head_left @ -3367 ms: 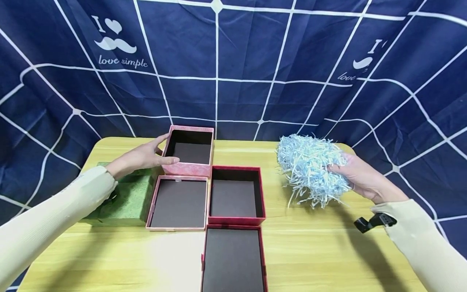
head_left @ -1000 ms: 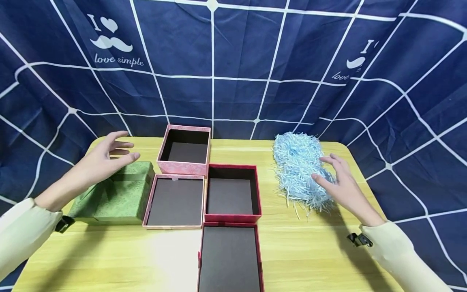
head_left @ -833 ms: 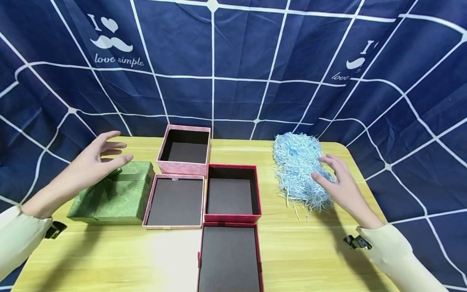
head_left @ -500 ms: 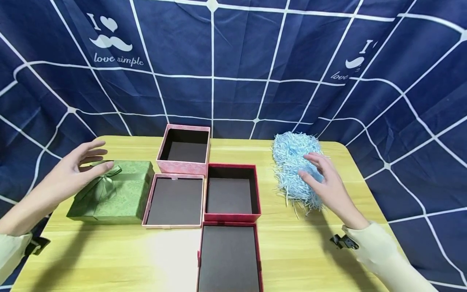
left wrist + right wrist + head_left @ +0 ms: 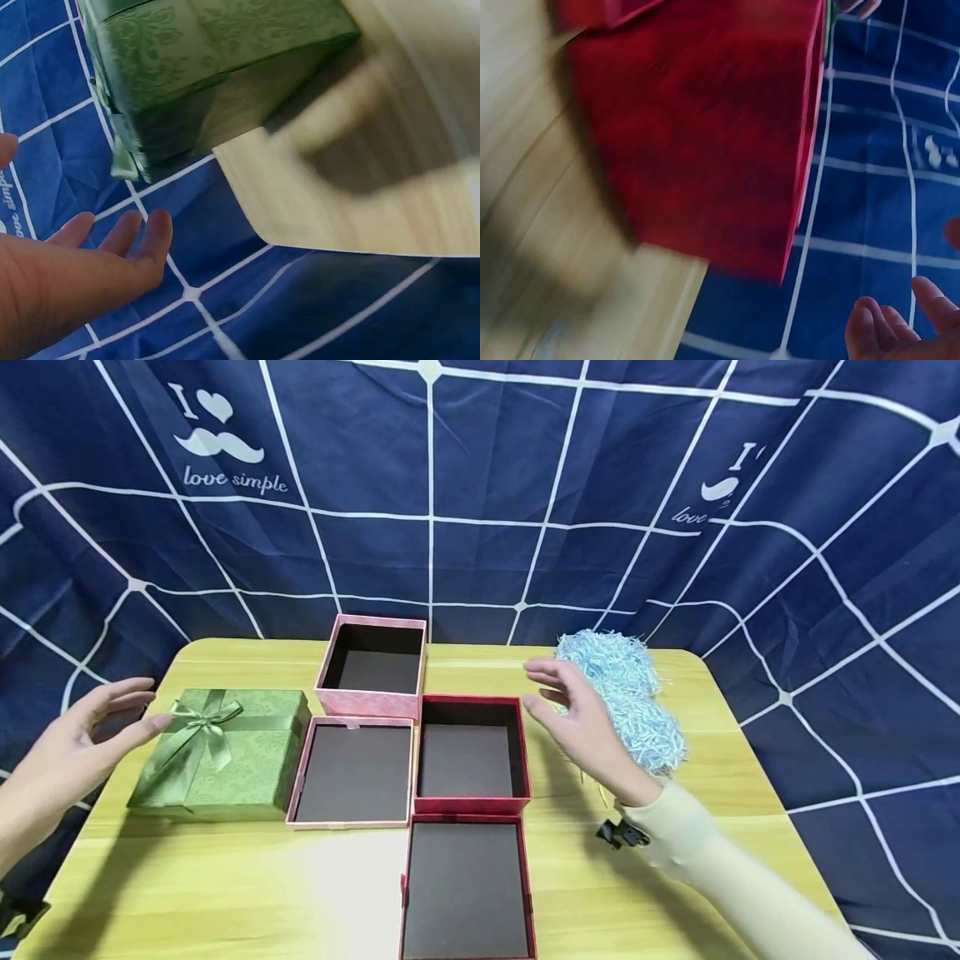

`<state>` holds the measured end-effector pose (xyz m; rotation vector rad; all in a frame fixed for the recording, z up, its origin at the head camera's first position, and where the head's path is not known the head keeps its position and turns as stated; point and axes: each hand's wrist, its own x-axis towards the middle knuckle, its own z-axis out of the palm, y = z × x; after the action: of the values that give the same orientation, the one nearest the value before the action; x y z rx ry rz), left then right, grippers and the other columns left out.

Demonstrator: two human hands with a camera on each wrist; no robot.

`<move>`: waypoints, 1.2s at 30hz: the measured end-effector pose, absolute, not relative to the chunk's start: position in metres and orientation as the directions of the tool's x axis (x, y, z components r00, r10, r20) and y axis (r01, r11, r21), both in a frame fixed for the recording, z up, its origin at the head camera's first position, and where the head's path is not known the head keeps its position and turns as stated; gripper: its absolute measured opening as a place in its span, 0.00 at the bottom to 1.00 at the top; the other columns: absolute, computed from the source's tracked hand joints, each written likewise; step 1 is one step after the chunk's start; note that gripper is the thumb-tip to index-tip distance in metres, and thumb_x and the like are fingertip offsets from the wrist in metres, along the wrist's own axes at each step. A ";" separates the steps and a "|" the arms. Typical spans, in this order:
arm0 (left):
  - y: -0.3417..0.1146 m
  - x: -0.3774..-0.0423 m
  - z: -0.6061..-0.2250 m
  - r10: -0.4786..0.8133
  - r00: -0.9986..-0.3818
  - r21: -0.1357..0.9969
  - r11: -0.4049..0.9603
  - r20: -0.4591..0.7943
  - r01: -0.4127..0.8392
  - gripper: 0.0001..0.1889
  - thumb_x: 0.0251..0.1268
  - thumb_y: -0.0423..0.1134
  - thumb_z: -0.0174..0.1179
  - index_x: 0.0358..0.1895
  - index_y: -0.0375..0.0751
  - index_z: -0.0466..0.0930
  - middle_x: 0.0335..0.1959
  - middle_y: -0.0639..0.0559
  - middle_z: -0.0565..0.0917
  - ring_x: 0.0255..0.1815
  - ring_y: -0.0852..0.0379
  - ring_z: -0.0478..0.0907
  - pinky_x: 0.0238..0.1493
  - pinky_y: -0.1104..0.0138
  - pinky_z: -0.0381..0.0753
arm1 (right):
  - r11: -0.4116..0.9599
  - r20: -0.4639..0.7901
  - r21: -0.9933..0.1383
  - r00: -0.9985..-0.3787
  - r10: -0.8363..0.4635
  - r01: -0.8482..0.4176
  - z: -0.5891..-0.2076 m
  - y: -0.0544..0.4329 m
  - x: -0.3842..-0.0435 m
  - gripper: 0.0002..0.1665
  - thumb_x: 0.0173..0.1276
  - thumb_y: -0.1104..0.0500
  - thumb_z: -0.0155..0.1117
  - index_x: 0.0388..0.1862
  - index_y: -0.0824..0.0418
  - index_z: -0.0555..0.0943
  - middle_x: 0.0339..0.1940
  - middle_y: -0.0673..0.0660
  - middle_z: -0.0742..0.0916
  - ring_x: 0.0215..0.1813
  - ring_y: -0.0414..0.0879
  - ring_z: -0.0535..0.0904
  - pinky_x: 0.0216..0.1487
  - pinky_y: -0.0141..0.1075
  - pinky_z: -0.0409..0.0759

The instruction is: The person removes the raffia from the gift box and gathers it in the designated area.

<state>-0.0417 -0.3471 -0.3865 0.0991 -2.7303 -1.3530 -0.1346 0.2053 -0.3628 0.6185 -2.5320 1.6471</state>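
My left hand, fingers loosely bent, hovers at the left edge of the green gift box, which is topped with a satin bow. In the left wrist view that hand holds nothing, and the green box is apart from it. Just right of the open red box is my right hand, also with nothing in it. It partly hides a fluffy heap of light blue shredded paper on the table. The right wrist view shows the red box's side beside the fingers.
Behind the red box stands an open pink box with a dark inside. A pink lid lies upturned in front of it, and a red lid lies upturned at the front. A blue gridded cloth hangs around the wooden table.
My left hand has left the pink box and moved left past the green box. My right hand has let go of the shredded paper, which lies on the table, and moved left towards the red box.
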 end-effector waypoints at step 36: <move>-0.364 -0.032 -0.415 -0.032 -0.968 0.841 0.489 -0.248 -0.232 0.27 0.90 0.45 0.51 0.81 0.37 0.61 0.58 0.71 0.77 0.46 0.86 0.68 0.39 0.78 0.72 | 0.263 -0.237 -0.958 -0.830 -0.504 0.114 -0.377 -0.018 -0.080 0.36 0.71 0.59 0.73 0.77 0.54 0.76 0.65 0.49 0.84 0.59 0.35 0.83 0.57 0.30 0.80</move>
<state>-0.0321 -0.3639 -0.4151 0.2587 -2.8786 -1.6778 -0.0799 -0.0178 -0.3770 0.4941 -2.8528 2.2537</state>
